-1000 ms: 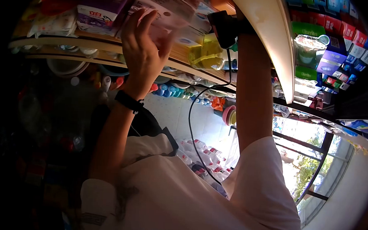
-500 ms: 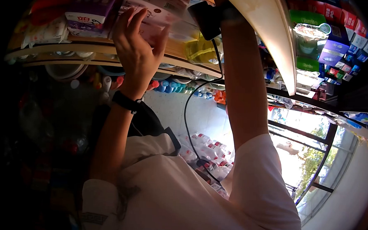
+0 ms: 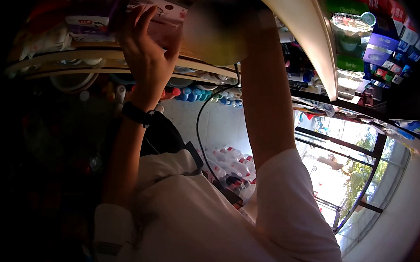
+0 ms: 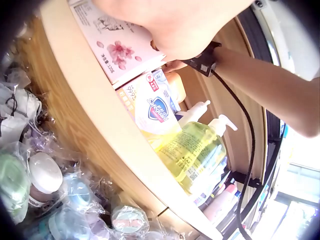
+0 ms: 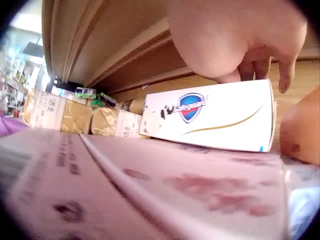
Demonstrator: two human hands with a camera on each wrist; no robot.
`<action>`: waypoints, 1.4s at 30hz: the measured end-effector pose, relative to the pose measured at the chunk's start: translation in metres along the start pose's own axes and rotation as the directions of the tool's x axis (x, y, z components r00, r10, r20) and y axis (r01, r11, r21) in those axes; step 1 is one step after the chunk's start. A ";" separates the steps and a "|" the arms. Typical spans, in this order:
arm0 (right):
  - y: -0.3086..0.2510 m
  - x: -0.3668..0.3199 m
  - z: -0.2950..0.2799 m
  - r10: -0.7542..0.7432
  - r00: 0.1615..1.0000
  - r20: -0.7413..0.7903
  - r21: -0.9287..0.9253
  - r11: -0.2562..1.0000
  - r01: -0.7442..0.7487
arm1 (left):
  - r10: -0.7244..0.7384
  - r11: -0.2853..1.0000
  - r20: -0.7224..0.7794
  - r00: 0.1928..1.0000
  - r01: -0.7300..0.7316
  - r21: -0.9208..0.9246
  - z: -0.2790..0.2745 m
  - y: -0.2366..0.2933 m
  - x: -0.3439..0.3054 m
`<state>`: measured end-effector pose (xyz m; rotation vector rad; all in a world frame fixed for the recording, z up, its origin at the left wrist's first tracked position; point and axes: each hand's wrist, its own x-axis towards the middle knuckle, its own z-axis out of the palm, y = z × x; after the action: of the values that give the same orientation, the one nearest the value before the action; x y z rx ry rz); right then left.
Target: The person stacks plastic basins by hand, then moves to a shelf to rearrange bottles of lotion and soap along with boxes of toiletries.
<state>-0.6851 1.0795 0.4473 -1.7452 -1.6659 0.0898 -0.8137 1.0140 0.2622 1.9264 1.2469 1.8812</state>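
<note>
My left hand (image 3: 149, 61) is raised with fingers spread before a pink box (image 3: 173, 13) on the shelf. In the left wrist view this hand (image 4: 175, 25) covers the top, against or close to the floral pink box (image 4: 112, 45). My right hand (image 5: 245, 35) reaches under the upper board in the right wrist view, its fingers hanging down behind a white Safeguard box (image 5: 210, 115) lying on a pink box (image 5: 165, 185). Whether they touch it is unclear. A blurred round patch hides the right hand in the head view.
Beside the boxes stand another Safeguard box (image 4: 155, 107) and a yellow-green pump bottle (image 4: 192, 150). Gold-wrapped packs (image 5: 75, 115) lie left. The curved shelf edge (image 4: 110, 120) runs in front, bagged items (image 4: 45, 172) below. A black cable (image 4: 247, 125) hangs from the right wrist.
Both hands have shifted left in the head view, the right arm further. A blurred round patch now covers the right hand and the yellow bottle there. The left fingers stay spread.
</note>
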 end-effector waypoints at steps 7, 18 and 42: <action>0.004 0.003 -0.001 0.013 1.000 0.017 -0.028 1.000 -0.013 | 0.003 0.996 0.015 1.000 -0.002 -0.090 -0.001 -0.003 0.000; 0.024 0.010 -0.026 0.018 0.998 0.053 -0.135 0.991 -0.011 | -0.037 0.999 0.053 0.998 0.039 -0.032 -0.003 0.000 0.000; 0.048 0.071 -0.007 -0.305 0.926 0.221 -0.515 0.770 0.376 | -0.097 0.994 -0.022 0.995 0.096 -0.055 -0.002 0.006 -0.003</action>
<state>-0.6291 1.1442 0.4566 -1.8167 -2.2386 -0.5137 -0.8124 1.0072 0.2643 1.7881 1.2594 1.8763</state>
